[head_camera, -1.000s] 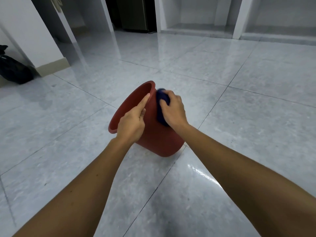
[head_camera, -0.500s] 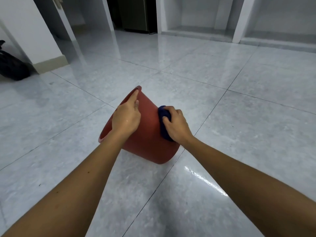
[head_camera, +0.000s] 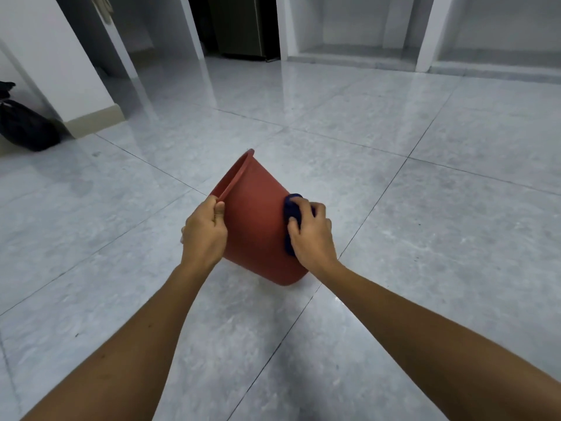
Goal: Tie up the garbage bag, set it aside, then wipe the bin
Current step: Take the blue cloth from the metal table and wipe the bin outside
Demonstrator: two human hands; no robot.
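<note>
A red plastic bin (head_camera: 255, 220) is tilted steeply to the left, its mouth facing left and only its base edge near the grey tiled floor. My left hand (head_camera: 205, 232) grips the near part of the rim. Against the bin's outer right wall, my right hand (head_camera: 312, 235) presses a dark blue cloth (head_camera: 292, 208). The tied black garbage bag (head_camera: 25, 126) lies at the far left beside a white wall corner.
White wall corner with a beige skirting (head_camera: 94, 120) stands at the left. A dark doorway (head_camera: 243, 25) and white open alcoves (head_camera: 349, 25) line the back. Glossy tiled floor (head_camera: 425, 208) spreads all around the bin.
The bin has tipped further to the left. My left hand slid from the top of the rim to its near edge. My right hand and cloth moved down the outer wall.
</note>
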